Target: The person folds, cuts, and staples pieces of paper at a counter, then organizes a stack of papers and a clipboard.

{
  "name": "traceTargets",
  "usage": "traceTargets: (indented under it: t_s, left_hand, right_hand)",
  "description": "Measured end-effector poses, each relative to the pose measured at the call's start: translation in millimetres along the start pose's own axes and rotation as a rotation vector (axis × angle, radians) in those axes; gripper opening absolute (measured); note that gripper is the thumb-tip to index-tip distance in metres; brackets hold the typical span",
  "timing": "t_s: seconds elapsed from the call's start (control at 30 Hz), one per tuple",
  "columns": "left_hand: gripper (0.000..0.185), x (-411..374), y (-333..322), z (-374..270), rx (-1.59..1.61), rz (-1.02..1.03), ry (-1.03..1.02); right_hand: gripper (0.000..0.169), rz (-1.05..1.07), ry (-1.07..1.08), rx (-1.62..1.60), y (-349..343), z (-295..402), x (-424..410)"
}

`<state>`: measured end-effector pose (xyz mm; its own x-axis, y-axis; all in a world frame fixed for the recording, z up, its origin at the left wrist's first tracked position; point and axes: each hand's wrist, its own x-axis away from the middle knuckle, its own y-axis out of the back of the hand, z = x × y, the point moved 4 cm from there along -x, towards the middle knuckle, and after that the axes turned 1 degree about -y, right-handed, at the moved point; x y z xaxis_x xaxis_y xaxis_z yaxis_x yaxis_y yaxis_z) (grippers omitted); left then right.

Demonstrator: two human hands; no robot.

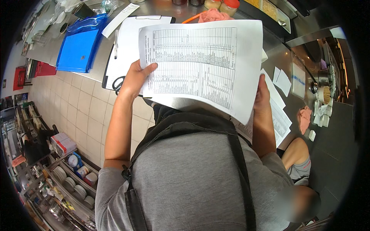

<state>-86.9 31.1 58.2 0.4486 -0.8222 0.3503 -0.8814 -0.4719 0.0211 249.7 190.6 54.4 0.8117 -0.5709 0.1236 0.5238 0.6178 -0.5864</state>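
Observation:
Between both hands a white printed sheet point(190, 63) with tables is held up, its lower right part bowed. My left hand point(140, 76) grips its left edge, the thumb on the front. At the right edge my right hand point(261, 93) holds it, with the fingers partly hidden by the sheet. Under and behind it lies a clipboard point(108, 68) with white paper and a pen point(116, 44). Black-handled scissors point(118, 84) rest at the clipboard's lower edge, close to my left wrist. More printed sheets point(279, 118) lie beyond my right forearm.
A blue plastic folder point(76, 47) and a paper strip point(121, 20) lie on the steel counter point(96, 57). Behind the sheet are a pink cloth point(214, 15) and lidded jars point(229, 6). Another person point(297, 161) is close on the right. Shelves with bowls point(69, 183) stand lower left.

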Motion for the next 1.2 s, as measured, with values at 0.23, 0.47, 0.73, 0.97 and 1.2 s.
traceTargets:
  t_s: [0.23,0.47,0.73,0.97,1.2]
  left_hand:
    - [0.044,-26.0,9.1,-23.5,-0.052,0.105,0.071]
    - [0.047,-32.4,7.0,-58.2,-0.208,0.23,0.047]
    - [0.047,-40.2,7.1,-67.4,-0.309,0.28,-0.034]
    - [0.045,-29.7,-5.6,-87.8,-0.454,0.291,-0.112]
    - [0.039,-10.8,-15.7,-94.1,-0.532,0.48,-0.158]
  right_hand:
    - [0.096,0.05,0.233,0.77,-48.0,59.4,-73.4]
    - [0.07,0.662,0.454,1.162,-89.6,109.9,-135.1]
    - [0.037,0.341,0.216,0.95,-79.5,96.5,-153.2]
    - [0.032,0.214,0.419,1.089,-85.9,71.3,-152.1]
    - [0.033,0.065,0.22,1.04,-93.6,41.0,-127.9]
